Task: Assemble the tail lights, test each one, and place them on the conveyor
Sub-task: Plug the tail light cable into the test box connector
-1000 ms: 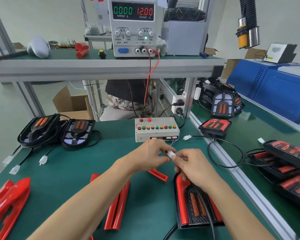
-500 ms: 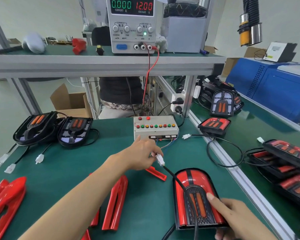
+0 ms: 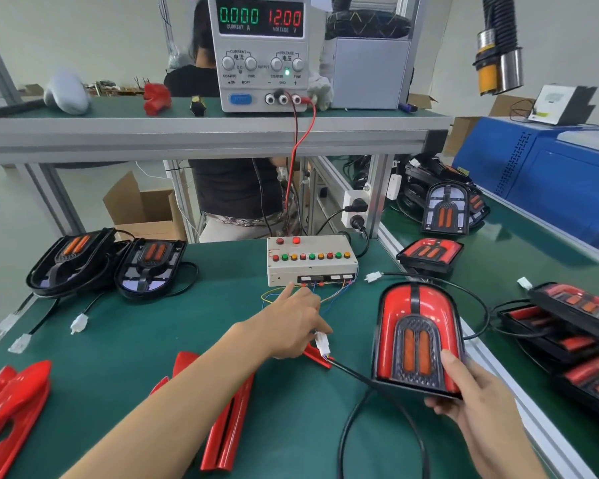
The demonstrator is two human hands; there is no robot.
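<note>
- Right hand at lower right grips the near edge of the red tail light, thumb over its face, fingers curled under; the light is tilted up off the green mat, close to the bench's aluminium edge rail.
- Its black cable loops down to the bottom edge of the frame and runs left to the white connector.
- Left hand, centre frame, pinches that connector low in its fingers, index finger stretched out toward the test box; fingertip just short of the box's front sockets.
- Red trim strips lie at lower centre, more red shells hard against the lower left edge; a bare strip of mat runs between them and the forearm.
- Mid left: two open black housings side by side, their leads trailing to white plugs near the left edge.
- Right of the rail, the conveyor carries finished lights, crowded toward the right edge.
- Upper centre, on the shelf: the power supply reads 0.000 and 12.00, red and black leads dropping behind the box.
- Behind the shelf, another person's torso shows.
</note>
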